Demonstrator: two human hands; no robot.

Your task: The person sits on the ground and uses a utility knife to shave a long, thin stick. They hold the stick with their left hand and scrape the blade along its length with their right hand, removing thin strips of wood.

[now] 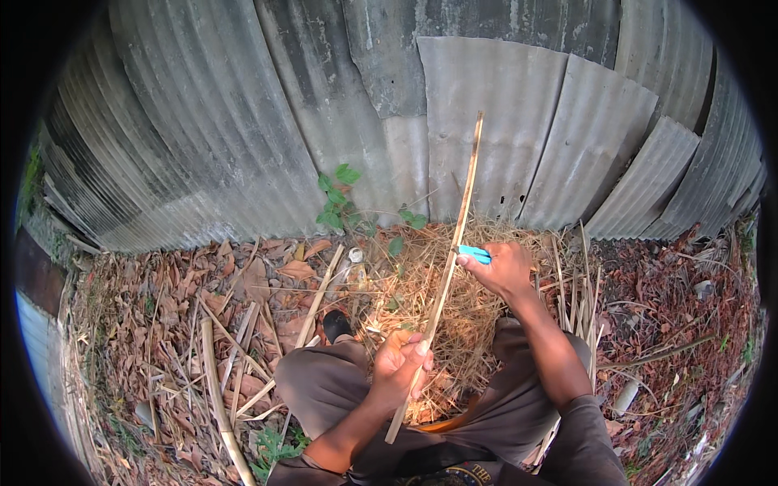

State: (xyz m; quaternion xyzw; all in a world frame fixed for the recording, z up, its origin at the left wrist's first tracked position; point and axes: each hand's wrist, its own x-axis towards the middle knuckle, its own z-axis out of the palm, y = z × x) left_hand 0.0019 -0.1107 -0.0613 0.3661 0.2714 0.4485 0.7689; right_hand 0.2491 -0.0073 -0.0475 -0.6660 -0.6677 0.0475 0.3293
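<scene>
Sitting low in dk brown trousers [320,389], w/ bent knees either side of L hand [401,362]. Gripping pale strip [442,298] nr its lower end w/ that hand, w/ fingers wrapped round and thumb pressed on it. Letting lower tip poke out below L hand, toward lap; slanting the rest up and a bit R, well past both hands. Well L of L hand, can see long pole [219,397] on the ground; up-L of it, black shoe [335,325] beyond the knee. Just R of L hand, btwn the knees, can see heap of straw-coloured shavings [478,320]. Farther fwd, up-R of L hand, clenching light-blue tool [476,255] in R hand [504,269], w/ tool's L end at the strip, approx midway along; too small to tell exact shape there. Just R of R hand, can see thin sticks [579,300]; well L of it, dry brown leaves [297,269]. Beyond both hands, can see green vine [334,197], then grey corrugated sheets [494,89] behind.
</scene>
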